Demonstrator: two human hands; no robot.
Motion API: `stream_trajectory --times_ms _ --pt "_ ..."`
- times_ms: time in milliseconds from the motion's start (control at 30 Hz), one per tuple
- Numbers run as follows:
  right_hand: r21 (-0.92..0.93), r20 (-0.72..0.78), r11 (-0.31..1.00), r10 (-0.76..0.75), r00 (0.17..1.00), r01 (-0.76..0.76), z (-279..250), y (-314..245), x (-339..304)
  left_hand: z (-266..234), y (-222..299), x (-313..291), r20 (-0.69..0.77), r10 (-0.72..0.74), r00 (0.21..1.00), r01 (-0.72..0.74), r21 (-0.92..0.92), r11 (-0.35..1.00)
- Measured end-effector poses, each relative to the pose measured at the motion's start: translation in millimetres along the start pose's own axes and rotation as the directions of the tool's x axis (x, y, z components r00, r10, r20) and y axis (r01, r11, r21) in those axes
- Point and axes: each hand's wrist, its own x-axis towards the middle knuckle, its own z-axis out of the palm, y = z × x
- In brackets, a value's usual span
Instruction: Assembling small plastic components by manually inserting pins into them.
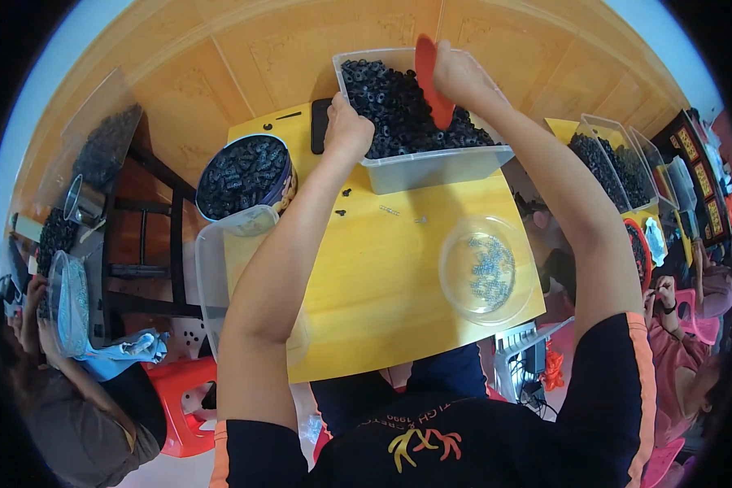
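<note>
A translucent plastic bin (431, 172) full of small black plastic parts (386, 106) stands at the far side of the yellow table. My left hand (350, 130) is closed on the bin's left rim. In my right hand (461, 75) is a red plastic dish (425, 69), tilted steeply, its lower edge against the black parts. Whether it carries any parts is hidden. Left of my left forearm stands a round tub (289, 180) heaped with similar black parts. A shallow clear round container (455, 281) of small silvery pieces lies on the table's right side.
A black phone (319, 122) lies beside the bin. A few loose bits are scattered over the yellow tabletop (366, 301). An empty-looking clear box (211, 264) sits at the left edge. People work at both sides, near a red stool (179, 407) and more bins (618, 154).
</note>
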Motion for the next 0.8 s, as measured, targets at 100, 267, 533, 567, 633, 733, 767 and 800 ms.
stream_trajectory --times_ms 100,267,533,567,633,733,767,800 --pt "0.035 0.104 0.997 -0.07 0.992 0.067 15 -24 -23 -6 -3 -1 0.012 -0.004 1.0 0.004 0.009 1.0" --pt "-0.012 0.154 0.996 -0.09 0.984 0.093 17 -17 -11 -8 0 -3 0.018 0.022 1.0 -0.022 0.0 1.0" --pt "0.356 0.182 0.924 0.081 0.98 -0.142 17 36 14 -9 -2 -6 -0.013 0.028 1.0 -0.028 -0.002 1.0" --pt "0.465 0.287 0.836 0.168 0.943 -0.291 14 39 15 -8 -1 -5 -0.01 0.031 0.999 -0.032 -0.005 0.999" --pt "0.546 0.394 0.716 0.238 0.888 -0.435 10 49 19 -5 2 -4 -0.031 0.054 0.998 -0.055 -0.034 0.998" --pt "0.569 0.465 0.646 0.258 0.847 -0.509 10 61 20 -4 5 -5 -0.013 0.033 0.999 -0.033 -0.02 0.999" --pt "0.555 0.497 0.628 0.275 0.823 -0.546 10 61 17 -5 4 -6 -0.015 0.03 0.999 -0.031 -0.017 0.999" --pt "0.54 0.529 0.609 0.292 0.797 -0.581 11 61 16 -7 4 -6 -0.024 0.029 0.999 -0.029 -0.012 0.999"
